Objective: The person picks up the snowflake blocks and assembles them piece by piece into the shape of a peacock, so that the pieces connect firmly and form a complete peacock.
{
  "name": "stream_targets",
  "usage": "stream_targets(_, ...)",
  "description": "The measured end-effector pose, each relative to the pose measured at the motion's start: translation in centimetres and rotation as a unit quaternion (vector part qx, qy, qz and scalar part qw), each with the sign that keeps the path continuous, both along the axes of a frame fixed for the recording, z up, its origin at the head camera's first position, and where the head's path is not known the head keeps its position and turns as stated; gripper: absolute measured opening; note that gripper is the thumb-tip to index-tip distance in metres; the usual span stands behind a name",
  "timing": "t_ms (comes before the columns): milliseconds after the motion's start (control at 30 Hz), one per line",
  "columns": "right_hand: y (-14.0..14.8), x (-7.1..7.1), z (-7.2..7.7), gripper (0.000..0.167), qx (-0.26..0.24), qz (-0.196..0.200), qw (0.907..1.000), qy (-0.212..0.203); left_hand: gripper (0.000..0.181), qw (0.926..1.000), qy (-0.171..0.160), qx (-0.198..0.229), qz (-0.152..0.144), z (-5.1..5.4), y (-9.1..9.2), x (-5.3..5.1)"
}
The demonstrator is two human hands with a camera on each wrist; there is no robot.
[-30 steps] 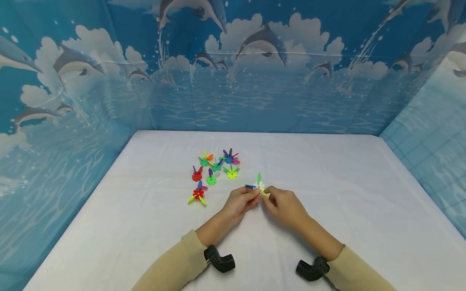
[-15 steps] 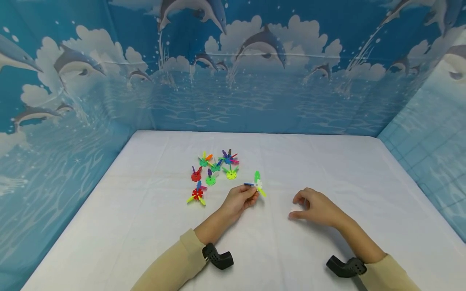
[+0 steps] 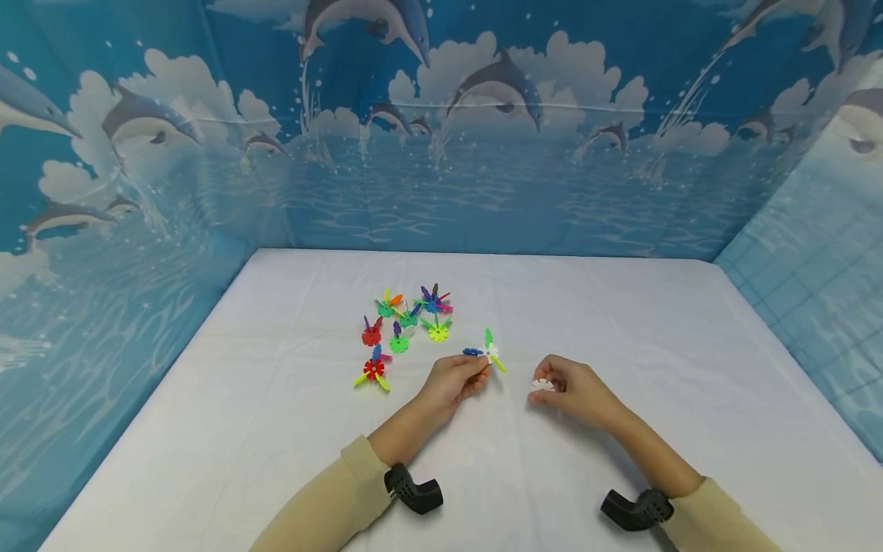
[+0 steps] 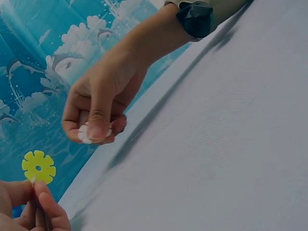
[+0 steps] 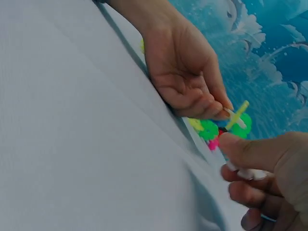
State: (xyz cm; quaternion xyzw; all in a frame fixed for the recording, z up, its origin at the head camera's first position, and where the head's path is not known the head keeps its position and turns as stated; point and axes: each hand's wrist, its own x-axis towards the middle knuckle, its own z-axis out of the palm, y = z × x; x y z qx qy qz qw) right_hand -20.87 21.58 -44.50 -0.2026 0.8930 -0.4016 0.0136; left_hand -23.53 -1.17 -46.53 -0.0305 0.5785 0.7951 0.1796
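Observation:
My left hand (image 3: 451, 387) pinches a white notched disc (image 3: 488, 353) between thumb and fingers. A green, a blue and a yellow disc stick out from its edge. The yellow disc (image 4: 39, 167) faces the left wrist view. To the right, my right hand (image 3: 582, 395) holds a loose white disc (image 3: 542, 385) between thumb and fingers, apart from the left hand's piece. In the right wrist view the loose white disc (image 5: 246, 173) lies partly behind the thumb, against the fingers.
Several joined disc clusters lie on the white table (image 3: 310, 460) to the left, among them a red one with yellow discs (image 3: 375, 369), a yellow-green one (image 3: 438, 330) and a blue one (image 3: 434, 300). A dolphin-print curtain (image 3: 441, 192) stands behind the table.
My right hand has left the joined piece and moved right, then come back slightly left with a white disc now visible in its fingers. My left hand has stayed nearly still.

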Motion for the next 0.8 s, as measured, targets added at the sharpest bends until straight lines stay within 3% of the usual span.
stream_targets(133, -2.7, -0.2, -0.3, 0.029, -0.04, -0.001, 0.9956, 0.085, 0.023, 0.9999, 0.012, -0.004, -0.01, 0.0, 0.1, 0.1)
stream_targets(300, -4.6, -0.6, -0.8, 0.019, -0.056, -0.024, 0.9801, 0.189, 0.021, 0.9998, 0.006, 0.0, -0.017, 0.0, 0.3, 0.2)
stream_targets(400, -4.8, -0.8, -1.0, 0.01, -0.065, -0.052, 0.9743, 0.209, 0.024, 0.9986, 0.017, -0.045, -0.024, 0.2, 0.2, 0.5)
stream_targets(467, -4.7, -0.9, -0.9, 0.007, -0.068, -0.065, 0.9749, 0.202, 0.026, 0.9914, 0.073, -0.106, -0.026, 0.6, 0.0, 0.7)
stream_targets(500, -4.7, -0.9, -0.8, 0.006, -0.068, -0.065, 0.9763, 0.195, 0.026, 0.9807, 0.123, -0.151, -0.024, 0.8, -0.2, 0.9)
stream_targets(533, -4.6, -1.0, -0.7, 0.005, -0.067, -0.065, 0.9784, 0.184, 0.024, 0.9636, 0.18, -0.197, -0.019, 1.0, -0.3, 0.9)
stream_targets(600, -4.5, -1.1, -0.4, 0.004, -0.066, -0.054, 0.9838, 0.158, 0.017, 0.9168, 0.29, -0.275, -0.004, 1.4, -0.7, 1.0)
stream_targets(667, -4.4, -1.1, -0.1, 0.004, -0.066, -0.04, 0.9889, 0.127, 0.016, 0.8645, 0.373, -0.337, 0.007, 1.6, -0.9, 1.0)
stream_targets(700, -4.4, -1.0, 0.0, 0.005, -0.068, -0.035, 0.9909, 0.111, 0.018, 0.8477, 0.395, -0.354, 0.003, 1.7, -1.0, 0.9)
stream_targets(733, -4.4, -1.0, 0.1, 0.005, -0.071, -0.031, 0.9924, 0.095, 0.018, 0.84, 0.406, -0.36, -0.007, 1.7, -1.1, 0.9)
stream_targets(800, -4.4, -1.0, 0.4, 0.008, -0.091, -0.025, 0.9938, 0.058, 0.013, 0.8407, 0.407, -0.356, -0.027, 1.7, -1.2, 0.7)
